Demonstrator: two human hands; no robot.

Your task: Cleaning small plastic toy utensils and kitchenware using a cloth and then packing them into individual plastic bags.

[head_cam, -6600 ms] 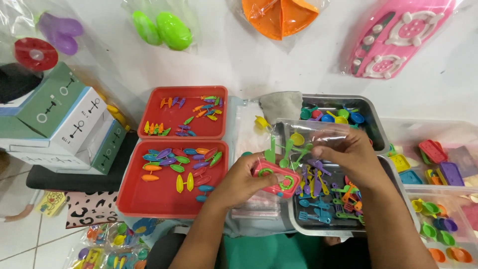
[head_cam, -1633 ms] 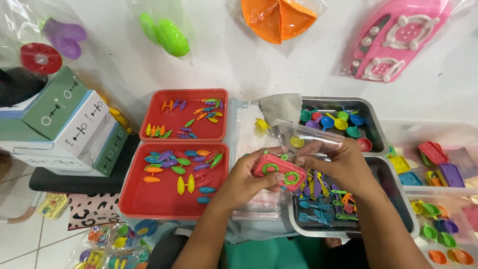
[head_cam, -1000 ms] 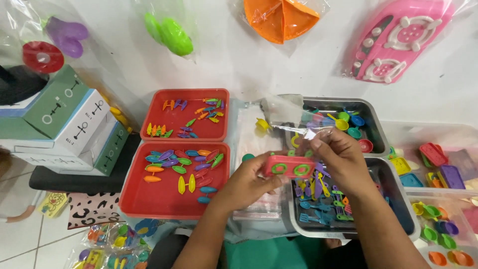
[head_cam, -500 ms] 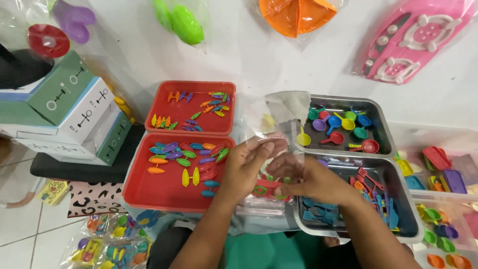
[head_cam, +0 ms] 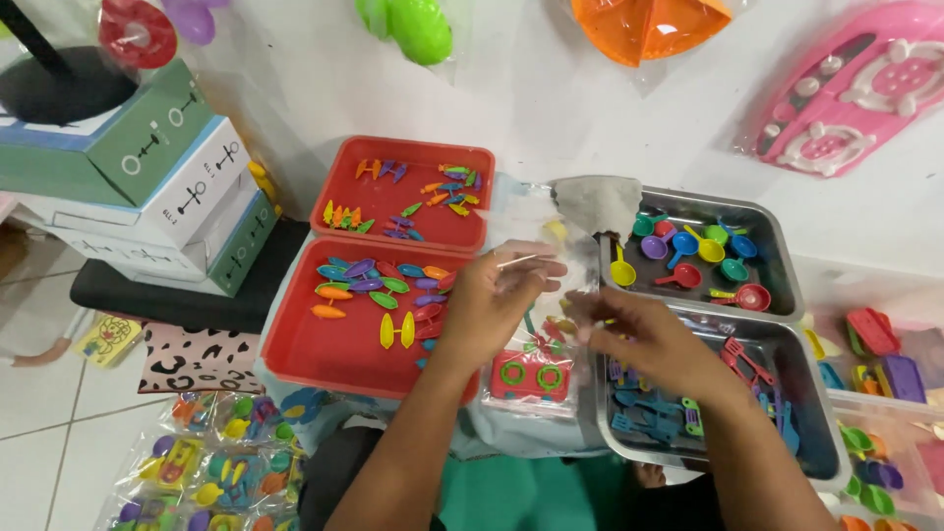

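My left hand (head_cam: 497,295) pinches the top edge of a clear plastic bag (head_cam: 531,339). My right hand (head_cam: 634,334) grips the same bag's mouth from the right side. Inside the bag, at the bottom, lies a red toy stove (head_cam: 531,375) with two green rings, along with a few small coloured pieces. The bag hangs between a red tray (head_cam: 305,359) of small coloured toy spoons and leaves and a metal tray (head_cam: 801,388) of blue and red toy utensils.
A second red tray (head_cam: 472,157) and a second metal tray (head_cam: 772,221) of toy pans and ladles sit further back. Stacked boxes (head_cam: 167,187) stand at the left. Packed toy bags (head_cam: 211,472) lie on the floor. Clear bins (head_cam: 890,354) of toys sit at the right.
The red toy stove, held up in both hands before, now lies inside the clear bag, lower down. My hands have moved to the bag's mouth.
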